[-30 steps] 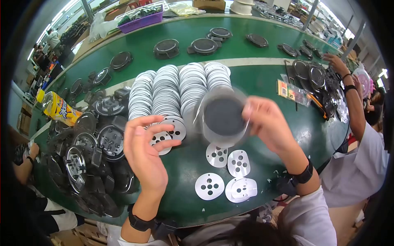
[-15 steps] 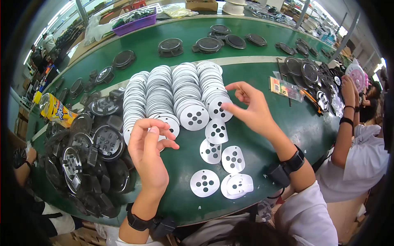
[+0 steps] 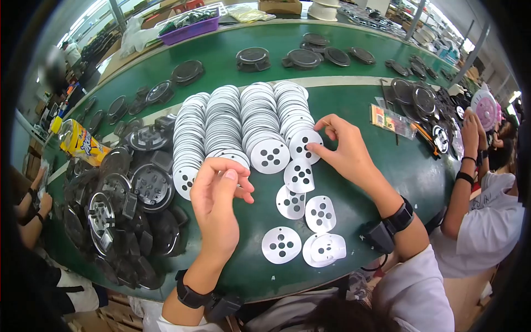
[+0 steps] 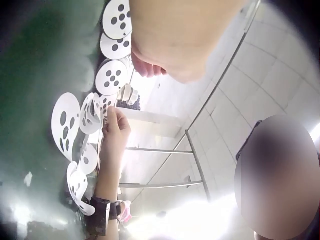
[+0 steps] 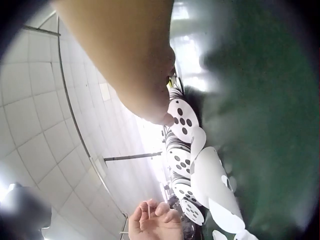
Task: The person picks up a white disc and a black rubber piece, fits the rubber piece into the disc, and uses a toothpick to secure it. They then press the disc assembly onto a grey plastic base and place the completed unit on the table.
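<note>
My right hand (image 3: 345, 149) is at the front of the rightmost column of overlapping white discs. Its thumb and fingertips pinch the edge of the front white disc (image 3: 303, 145), which has several dark holes. The right wrist view shows the thumb tip on the rim of that disc (image 5: 184, 122). My left hand (image 3: 218, 207) hovers before the columns with loosely curled fingers and holds nothing; in the right wrist view its palm (image 5: 156, 225) faces up. Several loose discs, such as a flat one (image 3: 281, 245) and a curved one (image 3: 321, 214), lie in front of me.
Dark round housings (image 3: 150, 188) are heaped at the left beside a yellow bottle (image 3: 83, 143). More housings (image 3: 253, 58) stand along the green belt at the back. A packet (image 3: 391, 120) and another person's hands (image 3: 473, 133) are at the right.
The dark round part in my right hand a second ago has left it, and the belt carries one more. That hand has come to the front disc. The belt parts have shifted right.
</note>
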Demonstrator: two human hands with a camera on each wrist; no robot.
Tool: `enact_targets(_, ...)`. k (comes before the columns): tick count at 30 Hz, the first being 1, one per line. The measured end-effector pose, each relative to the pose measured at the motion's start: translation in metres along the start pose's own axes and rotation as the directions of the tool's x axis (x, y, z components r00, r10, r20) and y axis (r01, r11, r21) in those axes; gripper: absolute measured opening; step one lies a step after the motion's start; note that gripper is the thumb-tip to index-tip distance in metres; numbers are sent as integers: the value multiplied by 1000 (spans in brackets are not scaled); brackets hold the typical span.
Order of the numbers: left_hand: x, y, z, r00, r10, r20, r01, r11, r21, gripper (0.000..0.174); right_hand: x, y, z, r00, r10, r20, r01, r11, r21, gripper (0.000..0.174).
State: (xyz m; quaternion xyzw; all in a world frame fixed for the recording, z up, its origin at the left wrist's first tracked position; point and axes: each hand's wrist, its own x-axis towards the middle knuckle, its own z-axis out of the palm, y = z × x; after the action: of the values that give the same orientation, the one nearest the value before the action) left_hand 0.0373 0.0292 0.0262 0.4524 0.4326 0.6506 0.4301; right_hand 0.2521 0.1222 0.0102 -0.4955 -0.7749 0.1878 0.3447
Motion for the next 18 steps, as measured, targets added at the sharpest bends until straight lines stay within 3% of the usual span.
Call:
enact_targets(1,1,-2,-1,1000,3,-8,-3,1000,5,14,0,0,0,1000,-7,4,7,1000,6,32)
enact_targets(3,4,-9,-7,991,119,65,-132,952,275,11,-1,-2,0,999,-24,-29,24,1000,15,31)
enact_targets(4,8,-16,-7,963,257,81,-268,876,401,7,0,-1,1,999,-40,-26,41,999,26,31)
enact_targets(8,9,-24,-6,932,318,175,-360,747,559,6,-3,0,5,992,-114,-44,114,993,-15,28)
enact_targets(9,9,-27,-6,944,290,158,-330,797,505,6,-4,3,7,993,-116,-34,116,993,0,27)
enact_targets(18,-2,-33,5,893,393,219,-450,765,461,7,-7,5,10,999,-20,-50,19,1000,-21,31)
